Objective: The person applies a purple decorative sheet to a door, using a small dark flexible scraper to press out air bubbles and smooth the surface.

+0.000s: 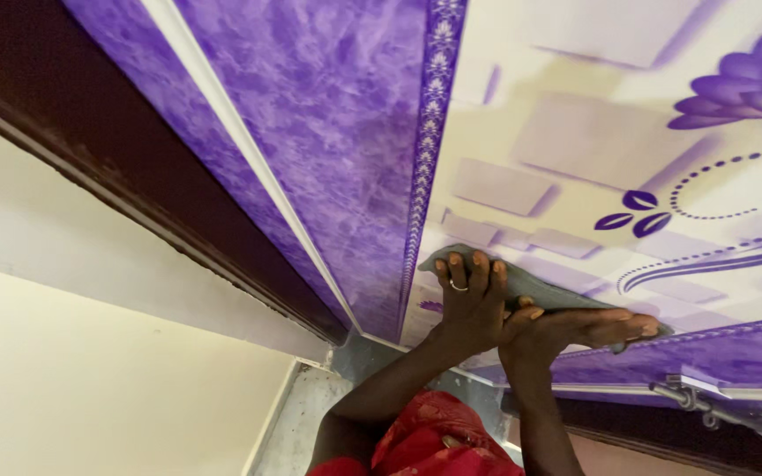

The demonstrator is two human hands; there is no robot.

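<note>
A grey-green cloth (547,288) lies flat against a glossy door panel (575,150) printed with purple flowers and pale squares. My left hand (471,300), a ring on one finger, presses on the cloth's left part with its fingers spread upward. My right hand (588,328) lies sideways over the cloth's lower edge, fingers pointing right, touching the left hand at the thumb. Both forearms come up from the bottom of the view, and a red sleeve (438,441) shows below them.
A marbled purple panel (328,132) with a white strip adjoins the printed one. A dark brown door frame (90,115) runs diagonally at left beside a cream wall (90,353). A metal latch (707,401) sits at lower right. Grey flooring (306,423) shows below.
</note>
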